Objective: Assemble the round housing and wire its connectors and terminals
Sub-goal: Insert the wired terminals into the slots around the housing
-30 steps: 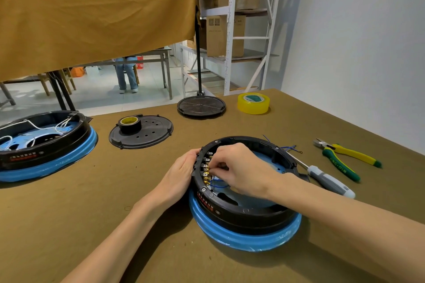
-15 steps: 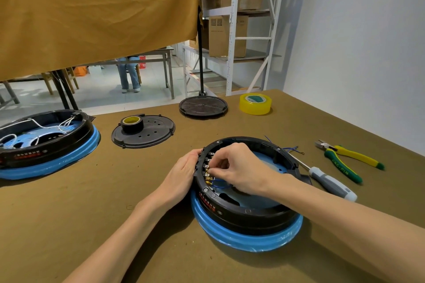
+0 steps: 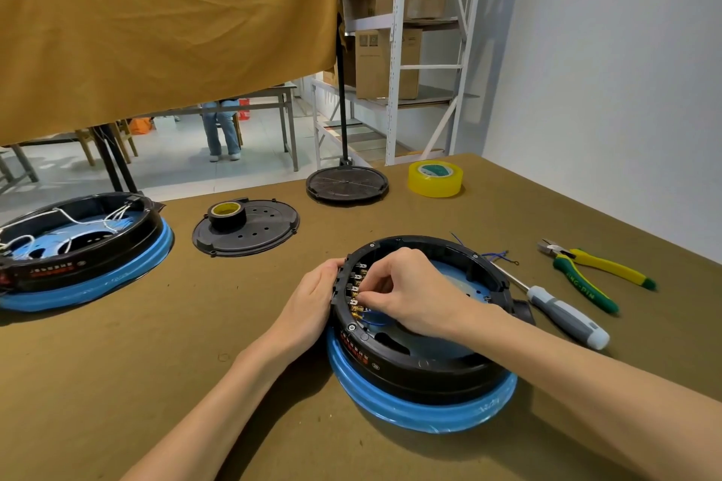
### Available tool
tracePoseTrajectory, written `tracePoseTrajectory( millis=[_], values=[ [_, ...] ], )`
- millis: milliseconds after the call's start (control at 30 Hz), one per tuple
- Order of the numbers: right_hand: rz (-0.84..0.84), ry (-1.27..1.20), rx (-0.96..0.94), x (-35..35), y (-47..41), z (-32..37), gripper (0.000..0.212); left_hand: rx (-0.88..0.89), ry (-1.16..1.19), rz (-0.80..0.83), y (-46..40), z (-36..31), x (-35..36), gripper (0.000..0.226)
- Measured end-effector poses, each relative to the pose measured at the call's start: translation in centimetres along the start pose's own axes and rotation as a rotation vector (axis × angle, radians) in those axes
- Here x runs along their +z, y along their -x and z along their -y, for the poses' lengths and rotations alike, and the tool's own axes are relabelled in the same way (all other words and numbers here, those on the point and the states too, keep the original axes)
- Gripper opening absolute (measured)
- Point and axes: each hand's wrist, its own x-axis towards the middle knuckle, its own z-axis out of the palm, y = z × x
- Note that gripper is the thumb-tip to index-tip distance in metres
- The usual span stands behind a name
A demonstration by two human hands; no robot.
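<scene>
So the round housing [image 3: 422,355] sat on the brown table [image 3: 117,383], a bit toward 4 o'clock from the middle of the view, black ring on a blue base. The left hand [image 3: 312,305] was cupped against its outer wall at the 9 o'clock side, fingers curled over the rim, bracing it. The right hand [image 3: 410,297] reached in over the top, fingertips pinched together on something small at the row of brass terminals [image 3: 356,295] on the inner wall. Couldn't make out exactly what was between the fingers, but a blue wire [image 3: 373,318] looped out from just under that hand.

Just beside the housing at 3 o'clock lay a screwdriver [image 3: 562,314] with a grey handle, and further out that way, pliers [image 3: 586,277] with green and yellow grips. A few loose blue wire ends [image 3: 498,255] lay near the screwdriver's tip.

Off at 9 o'clock was a second housing [image 3: 78,250] with white wires inside. At 11 o'clock, a flat black cover [image 3: 265,234] with a black tape roll [image 3: 226,214] sitting on it. At 12 o'clock stood a round stand base [image 3: 347,183], and a yellow tape roll [image 3: 435,178] near it.
</scene>
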Motion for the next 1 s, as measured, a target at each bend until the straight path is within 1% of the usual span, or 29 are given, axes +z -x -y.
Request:
tracePoseTrajectory(
  millis=[233,367,433,600,733,800,900,1000],
  values=[
    [0.002,0.032,-0.004,-0.1,0.2,0.5,0.008,0.022,-0.012,-0.002,-0.3,0.5,0.0,0.038],
    [0.012,0.052,0.033,-1.2,0.8,0.5,0.014,0.030,0.040,-0.020,-0.7,1.1,0.1,0.040],
    [-0.006,0.057,0.032,-1.7,1.0,0.5,0.013,0.032,0.055,-0.030,-0.7,1.2,0.3,0.041],
    [0.050,0.120,-0.002,-1.6,0.5,1.1,0.013,0.020,0.054,-0.014,-0.6,1.3,0.5,0.041],
    [0.039,0.070,0.026,-1.5,0.5,0.9,0.013,0.013,0.039,-0.004,-0.7,1.3,0.4,0.042],
    [0.026,0.082,0.022,-1.6,0.8,0.8,0.012,0.013,0.046,-0.010,-0.6,1.3,0.5,0.042],
    [-0.034,0.055,0.016,-1.4,1.6,0.9,0.011,0.031,0.043,-0.020,-0.6,1.2,0.5,0.041],
    [0.008,0.093,-0.015,-1.0,2.5,1.2,0.015,0.017,0.060,-0.039,-0.7,1.2,0.5,0.040]
  ],
)
